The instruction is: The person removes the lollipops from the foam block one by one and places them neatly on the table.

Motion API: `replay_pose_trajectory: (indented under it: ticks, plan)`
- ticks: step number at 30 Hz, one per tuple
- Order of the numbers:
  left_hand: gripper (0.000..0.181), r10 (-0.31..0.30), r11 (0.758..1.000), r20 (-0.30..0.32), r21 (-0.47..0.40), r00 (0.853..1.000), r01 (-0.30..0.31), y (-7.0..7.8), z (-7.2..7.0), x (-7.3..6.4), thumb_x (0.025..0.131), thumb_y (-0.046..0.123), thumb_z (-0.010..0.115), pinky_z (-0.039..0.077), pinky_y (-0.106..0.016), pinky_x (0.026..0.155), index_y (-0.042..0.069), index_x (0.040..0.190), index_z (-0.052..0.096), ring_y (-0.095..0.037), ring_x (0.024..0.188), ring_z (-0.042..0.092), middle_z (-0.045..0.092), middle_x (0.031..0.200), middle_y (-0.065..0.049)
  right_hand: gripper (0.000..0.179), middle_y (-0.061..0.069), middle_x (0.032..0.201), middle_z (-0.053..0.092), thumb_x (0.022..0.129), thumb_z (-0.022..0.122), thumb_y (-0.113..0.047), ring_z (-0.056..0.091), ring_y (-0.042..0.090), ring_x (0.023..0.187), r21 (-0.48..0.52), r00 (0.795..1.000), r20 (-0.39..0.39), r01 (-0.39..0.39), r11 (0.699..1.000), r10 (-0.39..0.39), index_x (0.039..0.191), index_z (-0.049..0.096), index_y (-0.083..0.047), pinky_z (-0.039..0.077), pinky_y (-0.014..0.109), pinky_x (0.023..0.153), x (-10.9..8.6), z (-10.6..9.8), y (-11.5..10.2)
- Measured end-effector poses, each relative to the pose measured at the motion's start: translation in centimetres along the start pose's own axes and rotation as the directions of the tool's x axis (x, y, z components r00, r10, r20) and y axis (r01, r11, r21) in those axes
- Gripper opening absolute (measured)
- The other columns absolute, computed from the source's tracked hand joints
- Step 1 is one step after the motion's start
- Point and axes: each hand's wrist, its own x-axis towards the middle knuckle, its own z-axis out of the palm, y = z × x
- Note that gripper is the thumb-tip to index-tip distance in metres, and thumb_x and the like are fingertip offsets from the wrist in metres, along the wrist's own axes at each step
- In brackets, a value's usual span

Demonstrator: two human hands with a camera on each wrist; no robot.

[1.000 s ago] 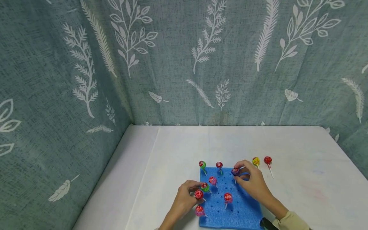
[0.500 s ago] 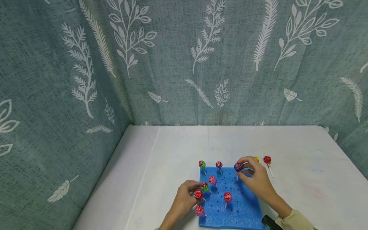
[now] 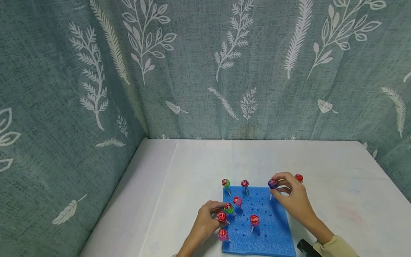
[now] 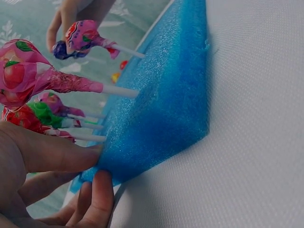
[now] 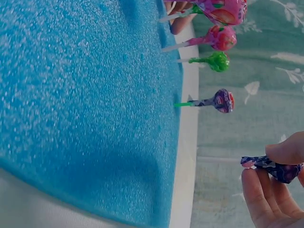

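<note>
My right hand (image 3: 293, 196) pinches a purple-wrapped lollipop (image 3: 272, 184) by its head over the far right corner of a blue foam block (image 3: 273, 235). In the right wrist view, the lollipop's white stick (image 5: 218, 159) points at the foam, its tip seemingly apart from it. My left hand (image 3: 205, 221) grips the block's left edge, thumb on top and fingers against the side, as the left wrist view shows. Beside that hand stand a red lollipop (image 3: 222, 216) and a green-and-red lollipop (image 3: 228, 208), sticks in the foam.
Several more lollipops stand in the foam, among them a pink one (image 3: 254, 220) and one with a green stick (image 5: 224, 100). Small holes dot the block's top. A red lollipop (image 3: 299, 177) lies on the white table (image 3: 346, 200) behind my right hand. A patterned curtain (image 3: 192, 71) hangs behind.
My right hand has moved right and farther away with the purple lollipop, off its earlier spot over the foam. It now hides the yellow lollipop on the table. My left hand stays put.
</note>
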Motion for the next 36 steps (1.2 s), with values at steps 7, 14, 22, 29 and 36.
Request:
replay_pose_trajectory:
  ticks: [7, 14, 22, 29, 36]
  plan:
    - [0.052, 0.027, 1.0, 0.003, 0.009, 1.0, -0.027, 0.1, -0.1, -0.1, 0.054, -0.006, 0.076, 0.042, -0.042, 0.087, 0.014, 0.101, 0.065, -0.021, 0.091, 0.056, 0.056, 0.097, 0.001, 0.043, -0.007, 0.099, 0.055, 0.07, 0.072, -0.011, 0.057, 0.008, 0.085, -0.008, 1.0, -0.015, 0.011, 1.0, -0.012, 0.107, 0.052, -0.022, 0.051, 0.022, 0.065, -0.1, -0.4, 2.2]
    - [0.052, 0.031, 0.999, 0.004, 0.025, 1.0, -0.031, 0.1, -0.1, 0.0, 0.054, -0.005, 0.076, 0.042, -0.042, 0.087, 0.014, 0.101, 0.065, -0.019, 0.091, 0.055, 0.056, 0.096, 0.002, 0.047, -0.007, 0.1, 0.053, 0.068, 0.073, -0.008, 0.057, 0.008, 0.084, -0.035, 0.999, -0.04, 0.019, 0.999, -0.02, 0.108, 0.052, -0.022, 0.051, 0.02, 0.064, -0.2, -1.1, 2.8]
    - [0.053, 0.032, 0.999, 0.003, 0.029, 0.999, -0.032, 0.0, -0.1, -0.1, 0.053, -0.006, 0.076, 0.041, -0.041, 0.088, 0.014, 0.101, 0.065, -0.019, 0.092, 0.056, 0.056, 0.096, 0.002, 0.05, -0.004, 0.101, 0.055, 0.068, 0.072, -0.004, 0.057, 0.01, 0.084, -0.02, 0.997, -0.05, 0.053, 0.998, -0.054, 0.11, 0.052, -0.022, 0.05, 0.019, 0.064, -0.2, -1.9, 3.7]
    - [0.05, 0.018, 0.999, 0.008, 0.027, 1.0, -0.018, 0.9, -0.3, -0.3, 0.055, -0.007, 0.075, 0.04, -0.044, 0.088, 0.012, 0.101, 0.065, -0.022, 0.092, 0.055, 0.056, 0.097, 0.0, 0.051, -0.001, 0.101, 0.056, 0.068, 0.072, -0.003, 0.057, 0.011, 0.082, -0.023, 0.995, -0.059, 0.08, 0.997, -0.081, 0.112, 0.053, -0.022, 0.05, 0.019, 0.063, -0.2, -2.6, 4.4]
    - [0.05, 0.021, 0.999, 0.015, 0.031, 1.0, -0.021, 0.5, -0.2, -0.1, 0.056, -0.007, 0.074, 0.041, -0.044, 0.088, 0.011, 0.101, 0.065, -0.022, 0.092, 0.055, 0.056, 0.098, -0.001, 0.053, -0.001, 0.102, 0.055, 0.067, 0.072, -0.002, 0.057, 0.011, 0.082, -0.037, 0.993, -0.096, 0.066, 0.997, -0.07, 0.112, 0.054, -0.023, 0.05, 0.019, 0.061, -0.4, -3.2, 5.0]
